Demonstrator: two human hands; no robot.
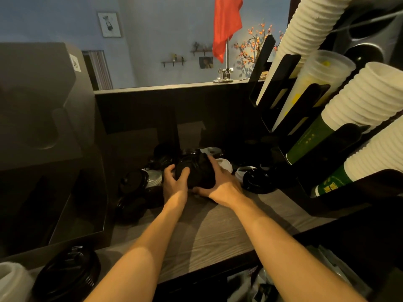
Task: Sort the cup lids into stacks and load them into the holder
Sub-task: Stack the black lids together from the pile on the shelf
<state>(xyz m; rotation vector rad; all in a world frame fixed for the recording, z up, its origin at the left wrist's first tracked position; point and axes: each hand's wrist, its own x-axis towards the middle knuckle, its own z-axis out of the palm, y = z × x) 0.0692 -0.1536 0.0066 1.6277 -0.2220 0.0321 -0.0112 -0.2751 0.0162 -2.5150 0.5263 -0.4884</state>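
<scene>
Black lid stack (194, 171): gripped by your left hand (174, 182) and right hand (221, 185); stacking step, likely; next, square it for loading.

Illumination is dim and warm-toned. The far wall (152, 29) is the brightest zone, with a cool blue cast. The forearms (272, 236) throw soft shadows to the right onto the wooden counter (209, 243). The black lids (194, 171) and the left cabinet (43, 127) are underexposed; detail is lost. Wide-angle distortion bends the cup stacks (359, 101) at the right edge; near corners are soft.
</scene>
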